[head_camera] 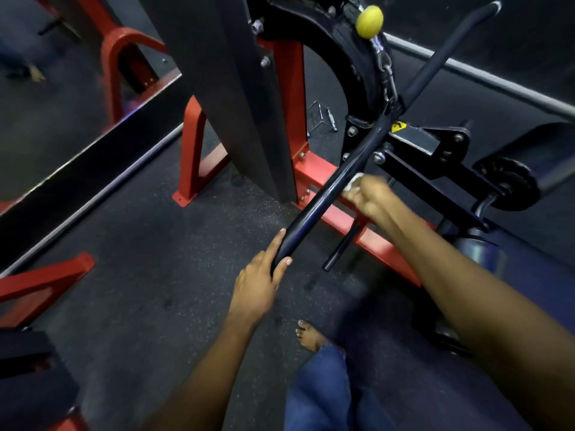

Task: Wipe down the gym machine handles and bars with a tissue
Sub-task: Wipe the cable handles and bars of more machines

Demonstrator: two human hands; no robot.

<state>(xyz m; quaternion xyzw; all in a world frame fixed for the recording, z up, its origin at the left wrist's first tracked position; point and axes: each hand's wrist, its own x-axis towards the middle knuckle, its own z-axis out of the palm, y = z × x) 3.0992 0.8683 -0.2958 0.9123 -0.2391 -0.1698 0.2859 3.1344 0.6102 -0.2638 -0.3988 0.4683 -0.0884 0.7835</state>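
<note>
A long black bar (323, 197) hangs from a chain and clip (387, 79) under a yellow ball (369, 21) and runs diagonally from upper right to lower left. My left hand (263, 275) grips the bar's lower end, fingers curled round it. My right hand (370, 194) holds a white tissue (354, 181) against the bar near its middle; the hand is blurred and most of the tissue is hidden by the fingers.
The red machine frame (314, 172) and a dark upright panel (236, 88) stand behind the bar. A black arm with a roller pad (510, 181) lies to the right. A short black peg (342, 247) sticks out below. A bare foot (311, 335) rests on the dark rubber floor.
</note>
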